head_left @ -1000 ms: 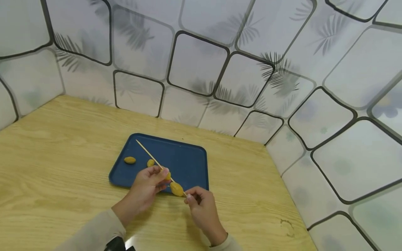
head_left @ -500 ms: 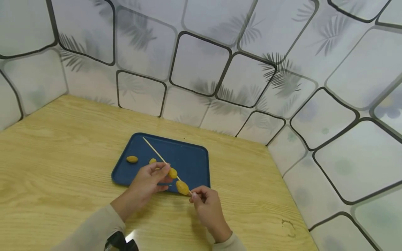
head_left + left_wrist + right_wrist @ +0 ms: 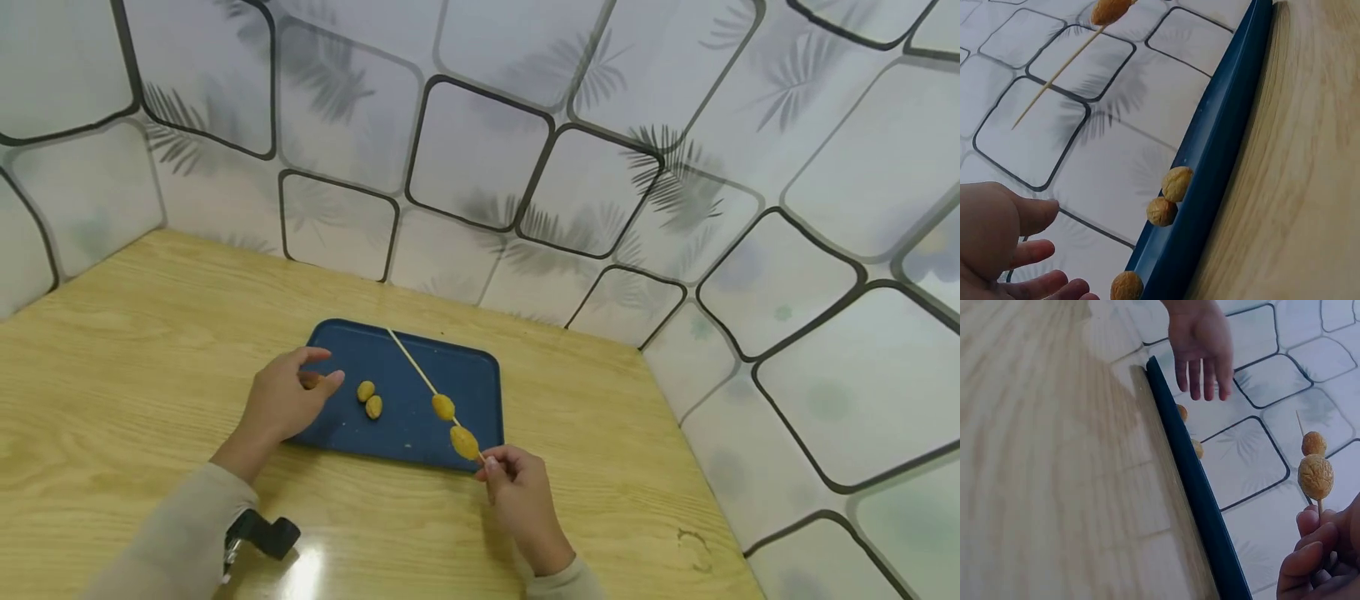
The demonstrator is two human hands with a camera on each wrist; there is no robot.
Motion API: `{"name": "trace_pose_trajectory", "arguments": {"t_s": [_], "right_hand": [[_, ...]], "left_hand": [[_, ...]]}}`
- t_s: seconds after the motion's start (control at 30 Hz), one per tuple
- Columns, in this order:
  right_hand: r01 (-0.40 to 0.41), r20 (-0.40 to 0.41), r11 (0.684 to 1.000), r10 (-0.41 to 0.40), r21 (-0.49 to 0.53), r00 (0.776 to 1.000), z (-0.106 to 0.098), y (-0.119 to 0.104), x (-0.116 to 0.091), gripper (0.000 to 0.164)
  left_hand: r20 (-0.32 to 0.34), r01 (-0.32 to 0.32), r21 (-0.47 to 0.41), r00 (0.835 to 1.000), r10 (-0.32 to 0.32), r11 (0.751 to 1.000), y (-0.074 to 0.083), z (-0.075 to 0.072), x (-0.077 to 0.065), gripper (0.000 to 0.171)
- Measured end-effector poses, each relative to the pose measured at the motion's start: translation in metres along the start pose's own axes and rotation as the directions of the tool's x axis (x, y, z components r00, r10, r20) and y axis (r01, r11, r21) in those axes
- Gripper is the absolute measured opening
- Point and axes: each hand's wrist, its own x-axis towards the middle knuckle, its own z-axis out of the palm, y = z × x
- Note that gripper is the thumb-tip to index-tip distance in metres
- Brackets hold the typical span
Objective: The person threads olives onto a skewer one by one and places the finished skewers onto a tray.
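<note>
My right hand (image 3: pixel 525 504) pinches the lower end of a thin wooden skewer (image 3: pixel 411 360), which slants up and away over the blue tray (image 3: pixel 420 454). Two wrinkled yellow-brown balls are threaded near my grip: a larger ball (image 3: pixel 464 442) closest to the fingers and a smaller ball (image 3: pixel 443 407) beyond it. My left hand (image 3: pixel 281 400) hovers at the tray's left end, thumb and fingers apart and holding nothing. A loose ball (image 3: pixel 1127 286) lies near its fingertips, mostly hidden by the hand in the head view. Two more balls (image 3: pixel 365 392) sit together mid-tray.
The tray rests on a wood-grain table (image 3: pixel 150 333). Patterned wall panels (image 3: pixel 480 150) rise along the table's back and right edges. A black strap piece (image 3: pixel 262 533) sticks out from the left wrist.
My left hand has let go of the skewer and moved left to the tray's left end, uncovering two balls. My right hand has carried the skewer slightly rightward.
</note>
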Motion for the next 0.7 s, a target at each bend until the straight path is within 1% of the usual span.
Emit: {"name": "trace_pose_trajectory", "arguments": {"t_s": [0.03,0.1,0.17,0.27,0.33,0.4,0.47,0.63,0.7], "right_hand": [[-0.006,-0.004,1.000,0.006,0.020,1.000,-0.001,0.000,0.000,0.014],[-0.019,-0.005,0.998,0.020,0.056,1.000,-0.003,0.001,0.001,0.015],[-0.027,-0.004,0.997,0.028,0.077,1.000,-0.004,0.001,0.001,0.015],[-0.030,-0.003,0.996,0.030,0.084,1.000,-0.005,0.000,0.002,0.015],[-0.029,-0.006,0.996,0.030,0.081,1.000,-0.006,-0.001,0.002,0.015],[-0.030,-0.007,0.996,0.030,0.080,1.000,-0.006,-0.001,0.001,0.015],[-0.033,-0.004,0.996,0.033,0.086,0.999,-0.007,-0.001,0.001,0.015],[-0.033,0.019,0.993,0.031,0.113,0.999,-0.007,0.001,0.001,0.014],[-0.036,0.031,0.993,0.033,0.115,0.999,-0.008,0.002,0.000,0.014]], "left_hand": [[-0.001,-0.021,0.040,1.000,0.021,0.999,-0.002,-0.002,0.001,0.049],[0.022,-0.057,0.115,0.998,0.055,0.992,-0.006,-0.004,0.003,0.051],[0.065,-0.091,0.220,0.995,0.078,0.971,-0.009,-0.005,0.005,0.055],[0.137,-0.115,0.354,0.988,0.070,0.928,-0.010,-0.005,0.006,0.060],[0.173,-0.114,0.409,0.984,0.046,0.905,-0.011,-0.005,0.005,0.062],[0.185,-0.102,0.428,0.983,0.024,0.898,-0.010,-0.004,0.004,0.059],[0.182,-0.096,0.436,0.983,0.017,0.895,-0.011,-0.003,0.004,0.053],[0.140,-0.104,0.464,0.989,0.043,0.879,-0.012,-0.002,0.005,0.035],[0.134,-0.105,0.460,0.990,0.048,0.882,-0.013,-0.001,0.004,0.030]]}}
